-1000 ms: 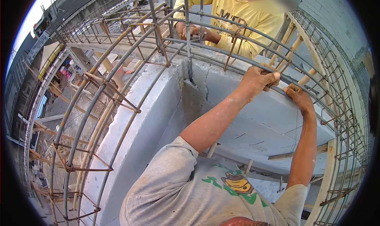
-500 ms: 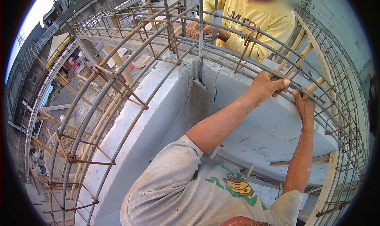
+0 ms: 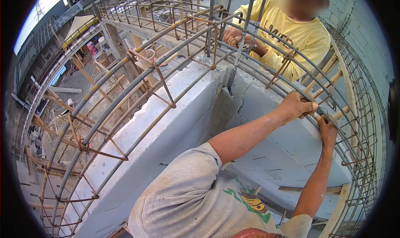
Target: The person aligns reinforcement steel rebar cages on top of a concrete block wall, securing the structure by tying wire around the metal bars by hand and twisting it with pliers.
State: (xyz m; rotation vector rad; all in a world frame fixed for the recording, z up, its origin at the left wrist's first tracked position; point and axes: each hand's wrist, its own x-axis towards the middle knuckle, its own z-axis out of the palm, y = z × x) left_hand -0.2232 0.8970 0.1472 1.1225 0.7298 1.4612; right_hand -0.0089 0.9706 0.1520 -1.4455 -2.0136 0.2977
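Where the bars run along the top of the white wall, both of this person's hands are busy close together, and from here I see the bars passing right by their fingers. The left hand has its fingers bent over and the thumb laid up to the forefinger, a narrow pinch; what sits inside it is hidden from me. Just beside it, to its right and a little nearer the body, the right hand has its fingers curled in at the bars, and I can't tell whether the tips meet or what they grip. A thin dark wire shows between the two sets of fingers, too fine to trace to its ends.

Up and to the left of the left fingers, a rusty tie crosses the bars. Farther that way stands a rod, and beyond it a co-worker in yellow. Below the fingers, low on the wall, is a wooden strip. Right of the right fingers, a cage curves past a block wall. Well to the left of both hands, curved steel sweeps down, with timber past it.
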